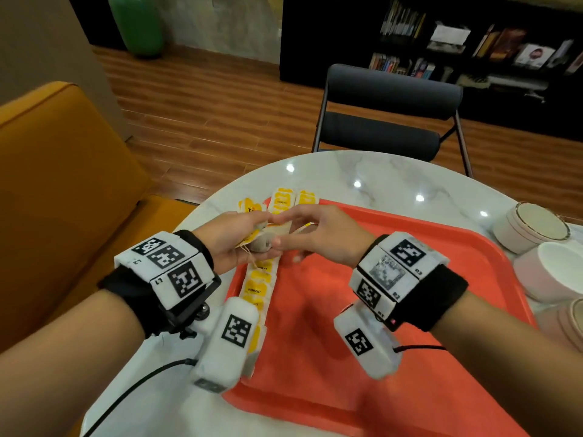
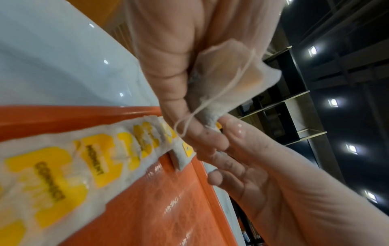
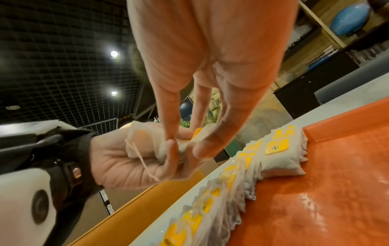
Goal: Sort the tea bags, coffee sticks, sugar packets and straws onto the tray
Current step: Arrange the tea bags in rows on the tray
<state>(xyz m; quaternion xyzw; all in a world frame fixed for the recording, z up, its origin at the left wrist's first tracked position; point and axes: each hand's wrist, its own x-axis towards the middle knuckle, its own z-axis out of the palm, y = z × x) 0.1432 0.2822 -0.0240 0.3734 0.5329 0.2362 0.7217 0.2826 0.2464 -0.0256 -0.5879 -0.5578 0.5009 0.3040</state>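
left hand [image 1: 232, 239]: gripped loose tea bags [image 1: 262, 240] above tray's [image 1: 410, 310] left rim
right hand [image 1: 318, 236]: pinched same bags
row of tea bags [image 1: 257, 288]: lay along tray's left edge
tray: on worktop [image 1: 378, 175]

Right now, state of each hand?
Left hand: closed around a small bunch of tea bags.
Right hand: thumb and fingertips pinching one of those tea bags.

White tea bags [image 1: 257, 287] with yellow tags lie overlapped in a row along the orange tray's [image 1: 394, 357] left edge
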